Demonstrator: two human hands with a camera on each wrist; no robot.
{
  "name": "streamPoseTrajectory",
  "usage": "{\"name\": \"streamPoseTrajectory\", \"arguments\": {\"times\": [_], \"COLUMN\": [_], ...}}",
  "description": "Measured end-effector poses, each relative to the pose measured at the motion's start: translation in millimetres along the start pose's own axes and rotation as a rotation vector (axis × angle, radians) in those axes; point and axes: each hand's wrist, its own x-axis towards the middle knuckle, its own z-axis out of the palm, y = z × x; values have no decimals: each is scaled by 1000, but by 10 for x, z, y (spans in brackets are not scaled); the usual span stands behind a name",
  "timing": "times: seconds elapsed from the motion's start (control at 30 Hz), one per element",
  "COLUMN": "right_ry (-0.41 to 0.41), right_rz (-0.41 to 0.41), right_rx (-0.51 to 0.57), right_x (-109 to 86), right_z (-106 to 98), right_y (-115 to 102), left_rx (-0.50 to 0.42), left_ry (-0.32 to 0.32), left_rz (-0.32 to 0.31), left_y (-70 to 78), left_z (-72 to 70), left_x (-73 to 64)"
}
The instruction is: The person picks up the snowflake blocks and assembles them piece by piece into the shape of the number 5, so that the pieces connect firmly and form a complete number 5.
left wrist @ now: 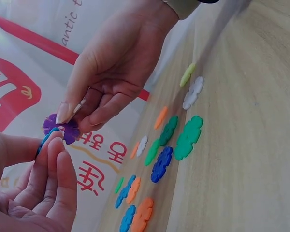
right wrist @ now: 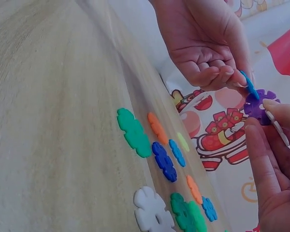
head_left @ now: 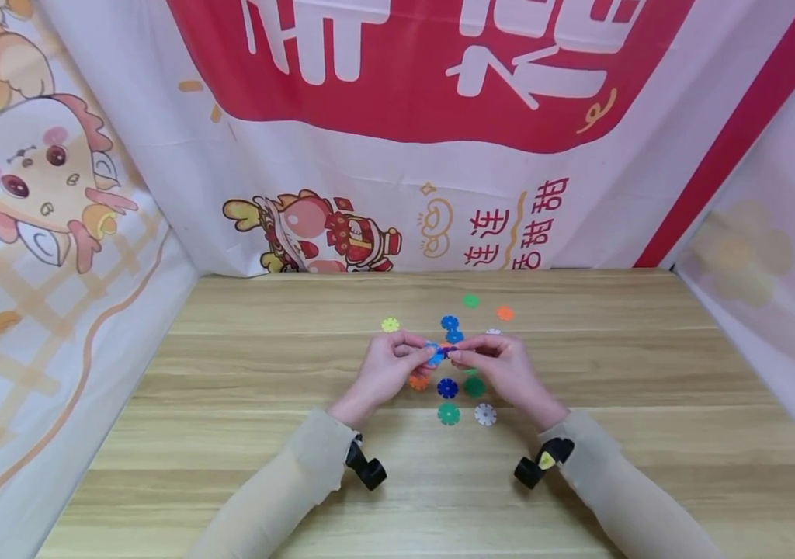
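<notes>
Pinching a light-blue snowflake disc (head_left: pixel 434 355) between thumb and fingertips of the left hand (head_left: pixel 392 363), clamped on its edge. Pinching a purple snowflake disc (right wrist: pixel 256 107) in the same fashion with the right hand (head_left: pixel 500 363), and carrying a white edge-on disc (right wrist: pixel 279 129) in those fingers too. Holding the light-blue and purple discs in contact at their rims, raised above and a little beyond the dark-blue snowflake disc (head_left: pixel 447 388); being unable to tell the depth of any slot engagement.

Showing around the dark-blue disc, flat on the wood-grain tabletop (head_left: pixel 230 373): a green disc (head_left: pixel 449 414) just nearer the body, a white flat-lying disc (head_left: pixel 485 414) nearer and to its right, a dark-green disc (head_left: pixel 473 387) just beside it on the right, an orange disc (head_left: pixel 418 382) just beside it on the left. Showing beyond it two mid-blue discs (head_left: pixel 449 322), a bright-green disc (head_left: pixel 470 300) farther still, another orange disc (head_left: pixel 505 314) off to the right, and a yellow disc (head_left: pixel 390 324) off to the left.

Wearing beige sleeves (head_left: pixel 286 473) and black wrist cameras (head_left: pixel 369 471), nearer the body than the dark-blue disc. Facing a white printed cloth (head_left: pixel 195 178) with a red panel (head_left: pixel 404 101) and cartoon figures (head_left: pixel 362 237), hanging well beyond that same disc.
</notes>
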Motion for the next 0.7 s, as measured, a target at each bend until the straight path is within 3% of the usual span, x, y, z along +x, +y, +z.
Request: {"name": "streamPoseTrajectory", "arguments": {"times": [0.43,0.7], "right_ry": [-61,-66], "right_rz": [-77,-69], "right_rx": [-105,-126], "right_x": [-6,6], "right_z": [-82,-150], "right_y": [-64,-68], "left_rx": [-21,23], "left_ry": [-55,-74], "left_rz": [-23,20], "left_y": [17,17], "left_z": [-65,-190], "left_x": [48,96]}}
